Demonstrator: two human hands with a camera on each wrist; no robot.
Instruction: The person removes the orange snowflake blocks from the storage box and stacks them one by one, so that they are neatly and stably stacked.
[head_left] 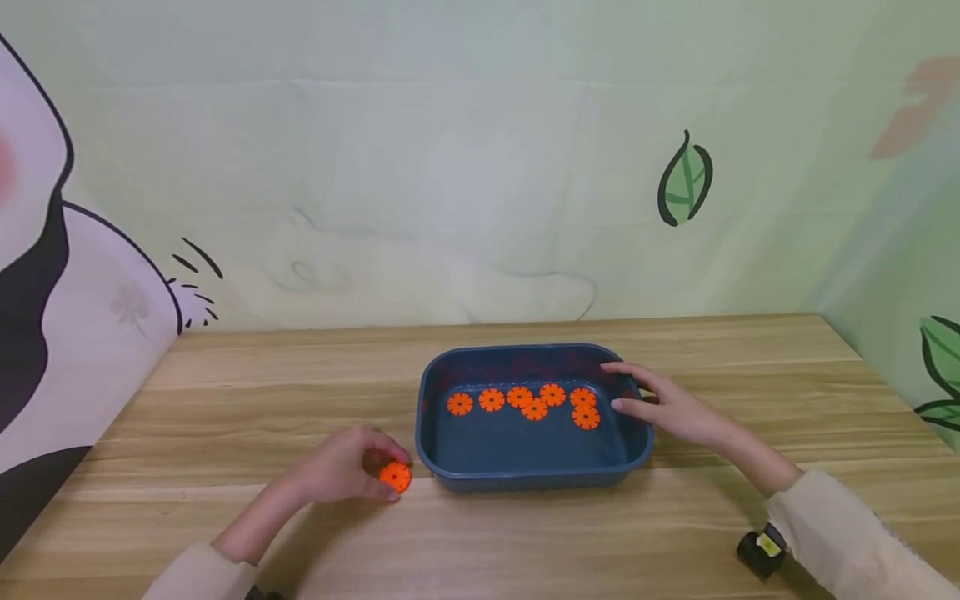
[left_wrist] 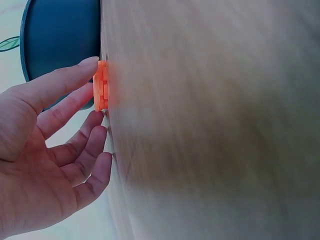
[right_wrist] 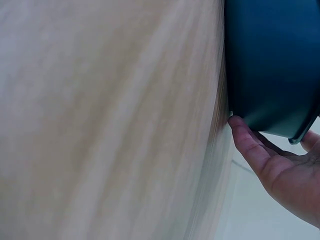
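Just left of a blue basin (head_left: 517,450), an orange disc (head_left: 395,477)

Low over the worktop (head_left: 562,542), both hands are gripping. The left hand (head_left: 345,471) pinches the orange disc between thumb and fingertips, near the basin's left end. Seen edge-on from the left wrist, the orange piece looks layered; how many layers, I cannot tell. The right hand (head_left: 678,408) holds the basin's right end, some fingers over the rim and others against the outside wall.

Inside the basin, seven orange notched discs (head_left: 491,401) lie towards the far side, some touching or overlapping. Pale sleeves (head_left: 832,529) cover the forearms, and a black device (head_left: 760,556) with a yellow label sits at the right cuff.

Beneath it all, the worktop is light brown with wood grain running mostly crosswise. Its far edge meets a pale green backdrop (head_left: 450,167), faintly creased, with a black-outlined green leaf (head_left: 686,179). A large cartoon figure (head_left: 112,275) in pale pink and black fills the left side; a faded red shape (head_left: 915,108) shows upper right, and more leaves (head_left: 945,354) mark the right-hand side.
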